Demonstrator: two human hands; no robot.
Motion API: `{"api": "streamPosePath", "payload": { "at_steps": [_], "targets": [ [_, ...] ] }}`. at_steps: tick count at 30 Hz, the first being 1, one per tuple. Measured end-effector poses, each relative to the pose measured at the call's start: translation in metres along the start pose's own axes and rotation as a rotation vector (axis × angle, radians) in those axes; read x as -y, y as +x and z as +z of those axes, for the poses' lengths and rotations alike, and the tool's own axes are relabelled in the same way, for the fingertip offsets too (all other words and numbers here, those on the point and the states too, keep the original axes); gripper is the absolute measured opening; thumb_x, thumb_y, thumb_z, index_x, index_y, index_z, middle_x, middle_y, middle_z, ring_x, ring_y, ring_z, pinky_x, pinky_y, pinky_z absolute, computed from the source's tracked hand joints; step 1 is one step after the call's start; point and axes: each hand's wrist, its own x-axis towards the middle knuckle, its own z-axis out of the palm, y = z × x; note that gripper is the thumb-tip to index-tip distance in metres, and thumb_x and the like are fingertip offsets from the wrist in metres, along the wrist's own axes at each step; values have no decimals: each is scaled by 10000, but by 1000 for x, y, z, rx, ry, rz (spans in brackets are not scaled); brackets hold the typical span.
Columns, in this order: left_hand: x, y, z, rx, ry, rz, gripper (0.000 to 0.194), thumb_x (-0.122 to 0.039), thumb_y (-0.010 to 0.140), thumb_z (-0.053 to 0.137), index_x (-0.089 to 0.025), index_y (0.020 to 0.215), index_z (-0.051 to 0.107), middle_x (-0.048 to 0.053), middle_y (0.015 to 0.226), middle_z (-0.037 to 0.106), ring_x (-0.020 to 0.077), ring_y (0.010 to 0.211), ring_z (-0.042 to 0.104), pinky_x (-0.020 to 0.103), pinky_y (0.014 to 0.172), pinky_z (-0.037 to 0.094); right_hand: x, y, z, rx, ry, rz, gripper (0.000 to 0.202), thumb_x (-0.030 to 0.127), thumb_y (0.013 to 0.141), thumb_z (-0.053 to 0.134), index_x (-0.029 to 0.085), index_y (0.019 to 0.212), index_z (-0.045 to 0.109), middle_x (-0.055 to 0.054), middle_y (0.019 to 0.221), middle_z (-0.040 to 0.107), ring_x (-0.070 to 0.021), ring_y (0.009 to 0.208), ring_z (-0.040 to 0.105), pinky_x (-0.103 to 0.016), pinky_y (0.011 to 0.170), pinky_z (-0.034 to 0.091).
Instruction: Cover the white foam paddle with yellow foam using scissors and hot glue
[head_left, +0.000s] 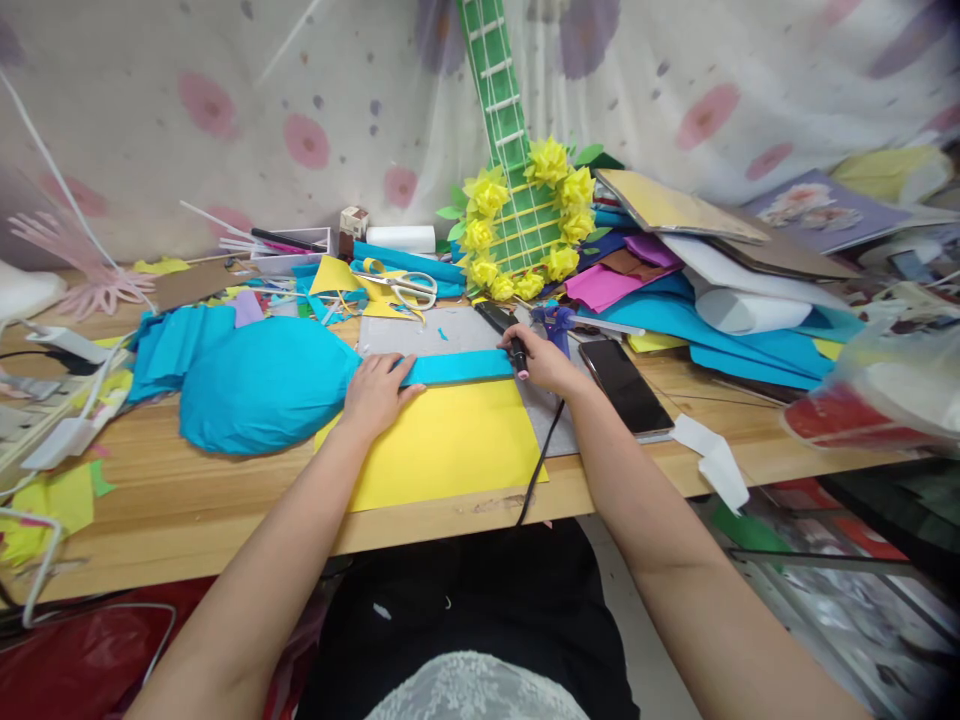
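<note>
A blue paper-covered guitar shape, with a round body [262, 385] and a long flat neck [461, 368], lies across a yellow sheet [450, 440]. My left hand [375, 398] lies flat where the neck meets the body, thumb and fingers spread on the blue paper. At the neck's right end my right hand [544, 358] is closed round a black marker [518, 356] with a pinkish end pointing down toward me. The marker's other end is hidden behind the fingers; whether it touches the neck I cannot tell.
A green paper guitar [525, 225] with yellow flowers stands behind. Scissors [405, 288] lie among paper scraps. A purple glue gun [553, 322] and a phone [624, 385] are by my right hand, with stacked paper [750, 340] beyond. A cable [541, 465] hangs over the table edge.
</note>
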Motion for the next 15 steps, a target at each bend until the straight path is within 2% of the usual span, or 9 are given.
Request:
{"api": "streamPosePath", "payload": {
  "at_steps": [4, 15],
  "targets": [
    [0, 0, -1, 7, -27, 4, 510, -482, 883, 429, -172, 1267, 559, 129, 1201, 596, 292, 1094, 505, 424, 962, 381, -1, 0, 1, -9, -7, 5, 451, 56, 550, 466, 226, 967, 500, -38, 1014, 656, -190, 845, 599, -285, 697, 454],
    [0, 1, 1, -14, -15, 26, 494, -508, 869, 451, -214, 1243, 584, 110, 1188, 608, 274, 1083, 521, 406, 937, 402, -8, 3, 2, -12, 17, 0, 476, 52, 520, 466, 216, 967, 462, -59, 1019, 644, -211, 891, 598, -362, 810, 456]
  ]
}}
